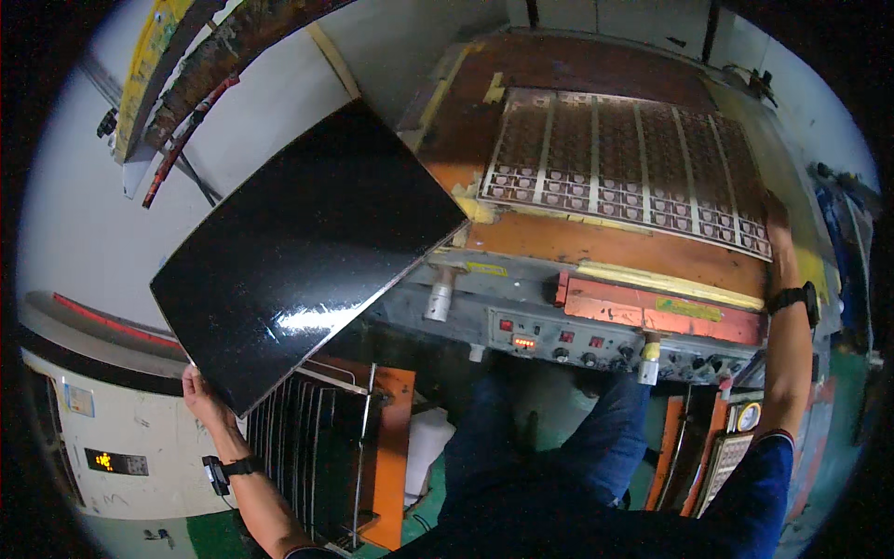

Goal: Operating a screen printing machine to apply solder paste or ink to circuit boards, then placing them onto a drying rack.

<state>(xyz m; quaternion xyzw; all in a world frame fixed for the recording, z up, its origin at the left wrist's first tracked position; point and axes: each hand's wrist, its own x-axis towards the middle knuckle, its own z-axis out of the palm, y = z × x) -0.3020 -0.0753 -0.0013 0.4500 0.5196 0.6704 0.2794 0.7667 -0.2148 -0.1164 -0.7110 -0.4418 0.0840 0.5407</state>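
Observation:
A large glossy black sheet (307,224) is tilted at the left, with light glaring off its lower part. My left hand (200,396) is closed on its lower left edge. On the machine's orange-brown bed (605,238) lies a flat sheet printed with rows of small repeated pictures and pale strips (619,158). My right hand (778,228) is at that printed sheet's right edge; its fingers are dim and hard to make out, so whether they grip the edge is unclear.
Below the bed runs a control panel (577,345) with knobs and red switches. A reddish bar (661,309) lies along the bed's front. A wire rack (312,447) stands at lower left beside a white machine (121,438). A paint-stained frame (200,79) hangs at upper left.

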